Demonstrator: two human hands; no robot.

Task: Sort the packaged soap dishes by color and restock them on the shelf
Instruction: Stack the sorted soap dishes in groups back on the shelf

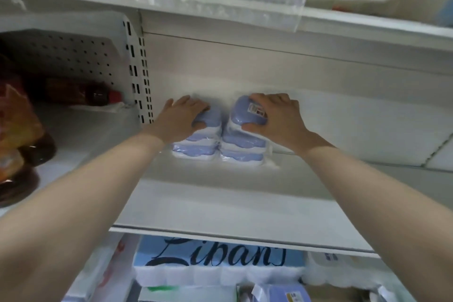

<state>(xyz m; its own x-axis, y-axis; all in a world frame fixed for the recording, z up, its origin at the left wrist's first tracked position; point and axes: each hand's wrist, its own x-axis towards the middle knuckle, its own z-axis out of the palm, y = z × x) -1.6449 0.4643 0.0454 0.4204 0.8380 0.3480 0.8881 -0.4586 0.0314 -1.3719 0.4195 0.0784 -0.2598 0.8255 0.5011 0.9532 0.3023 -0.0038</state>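
1. Nearest the camera, below the shelf's front lip (245,235), sits a blue pack with script lettering (215,256), and beside it, at the bottom edge, another blue-lidded packet (284,294); whether that one is a soap dish I cannot tell.
2. Across the white shelf, both forearms reach toward the back, over bare shelf surface.
3. At mid-depth stand two stacks of packaged blue soap dishes, the left stack (196,147) touching the right stack (242,147), each wrapped in clear film.
4. On the left stack rests the left hand (183,115), fingers curled over the top packet and thumb on its near side, gripping it.
5. Around the top packet of the right stack the right hand (274,115) clamps, thumb at the front edge, fingers over the far side by the barcode label (257,109).
6. To do this well, I would judge: press down evenly, square both piles against each other, and push them back together so the slippery film does not let an upper packet slide.
7. Farther left, past the slotted upright (141,68), lie dark bottles (81,94).
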